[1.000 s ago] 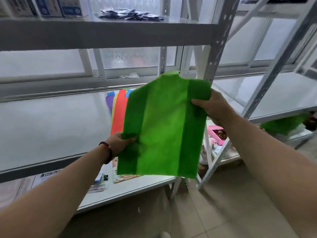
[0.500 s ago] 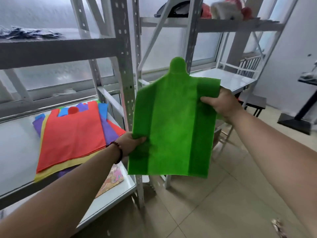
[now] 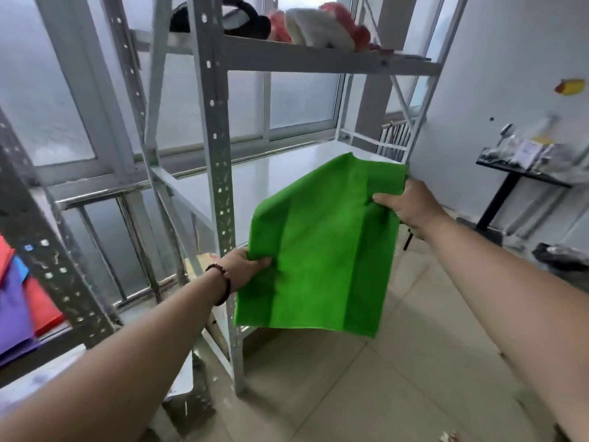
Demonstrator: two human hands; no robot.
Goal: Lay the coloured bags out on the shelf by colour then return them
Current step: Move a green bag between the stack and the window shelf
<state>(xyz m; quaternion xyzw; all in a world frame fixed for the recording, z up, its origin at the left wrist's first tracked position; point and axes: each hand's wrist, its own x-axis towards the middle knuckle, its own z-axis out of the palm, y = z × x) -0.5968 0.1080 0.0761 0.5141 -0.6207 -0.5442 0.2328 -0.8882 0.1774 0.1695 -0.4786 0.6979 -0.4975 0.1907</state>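
I hold a flat green bag [image 3: 322, 250] in the air with both hands. My left hand [image 3: 245, 266] pinches its lower left edge and my right hand [image 3: 408, 205] grips its upper right edge. The bag tilts, its top end leaning away over the white shelf board [image 3: 271, 173] of the right-hand rack. At the far left edge a stack of other bags [image 3: 19, 301], purple, red and blue, lies on the left rack's shelf, mostly cut off by the frame.
A grey perforated upright [image 3: 220, 186] of the right rack stands just left of the bag. Soft toys [image 3: 306, 23] sit on that rack's top shelf. A black side table [image 3: 522, 173] with small items stands at the right wall. Tiled floor lies below.
My view has swung right, from the left rack with the bag stack to the right rack. The green bag has moved with both hands toward the right rack's shelf and tilted flatter.
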